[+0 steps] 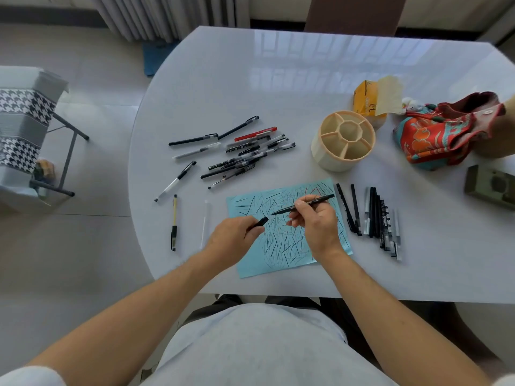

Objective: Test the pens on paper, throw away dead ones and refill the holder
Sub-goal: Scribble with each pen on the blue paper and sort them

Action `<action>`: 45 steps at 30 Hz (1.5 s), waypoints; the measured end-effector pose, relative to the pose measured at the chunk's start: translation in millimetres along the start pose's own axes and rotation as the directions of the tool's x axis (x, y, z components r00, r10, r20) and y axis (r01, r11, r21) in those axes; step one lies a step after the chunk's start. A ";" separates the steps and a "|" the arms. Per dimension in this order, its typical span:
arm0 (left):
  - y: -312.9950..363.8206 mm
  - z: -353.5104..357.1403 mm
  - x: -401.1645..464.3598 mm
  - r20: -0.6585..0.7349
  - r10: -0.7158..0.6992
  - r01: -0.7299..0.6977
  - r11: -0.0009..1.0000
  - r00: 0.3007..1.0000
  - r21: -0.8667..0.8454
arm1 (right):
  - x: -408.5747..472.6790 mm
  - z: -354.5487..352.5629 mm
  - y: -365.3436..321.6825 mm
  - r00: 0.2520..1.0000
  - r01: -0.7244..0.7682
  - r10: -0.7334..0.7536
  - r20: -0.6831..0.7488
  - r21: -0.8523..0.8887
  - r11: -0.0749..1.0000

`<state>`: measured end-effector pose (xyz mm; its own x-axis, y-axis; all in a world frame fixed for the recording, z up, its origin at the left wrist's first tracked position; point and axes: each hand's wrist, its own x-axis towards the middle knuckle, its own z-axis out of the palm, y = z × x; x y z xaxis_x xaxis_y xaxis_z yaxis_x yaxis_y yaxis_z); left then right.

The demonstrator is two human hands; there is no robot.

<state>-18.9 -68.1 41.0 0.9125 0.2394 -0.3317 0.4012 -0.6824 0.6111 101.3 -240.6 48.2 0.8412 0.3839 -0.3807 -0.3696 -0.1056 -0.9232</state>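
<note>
Right hand pinches slim black pen, tip left toward black cap gripped in left hand, both over scribbled blue paper sheet; recapping likely next.

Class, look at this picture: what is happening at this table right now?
A person sits at a white table testing pens. The right hand holds an uncapped black pen over a blue sheet of paper already covered in scribbled lines, while the left hand holds its cap. A loose pile of pens lies beyond the paper, and a row of pens lies to its right. The beige holder stands with its visible compartments empty.
</note>
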 end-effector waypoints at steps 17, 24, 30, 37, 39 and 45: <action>14.2 8.7 2.6 -0.021 0.083 -0.084 0.994 0.996 -0.066 | 0.1 -15.5 2.4 1.000 -0.012 0.011 0.022 0.055 0.998; 20.4 10.7 5.9 -0.043 0.096 -0.099 0.991 0.994 -0.088 | -0.4 -17.5 5.5 0.995 -0.045 0.044 0.090 0.008 0.999; 27.5 14.2 8.3 -0.076 0.144 -0.146 0.989 0.987 -0.026 | -10.9 -6.6 15.3 0.991 -0.093 0.095 0.093 -0.021 0.995; 12.8 27.2 6.1 0.020 0.095 -0.094 0.993 0.995 -0.065 | 7.8 -29.1 15.8 0.970 -0.186 0.218 0.112 -0.239 0.953; 1.4 27.7 5.8 0.034 0.033 -0.030 0.997 0.999 -0.069 | 31.6 -51.6 9.4 0.970 -0.231 0.243 -0.010 -0.352 0.907; -41.8 26.0 -8.7 0.035 0.021 -0.025 0.990 0.999 0.137 | 80.3 -107.1 6.3 0.984 -0.110 0.168 -0.064 -0.955 0.276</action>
<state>-45.7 -59.6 -0.3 0.9172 0.2012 -0.3438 0.3633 -0.7765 0.5148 208.7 -308.7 6.2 0.7906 0.3008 -0.5334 0.1826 -0.9472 -0.2635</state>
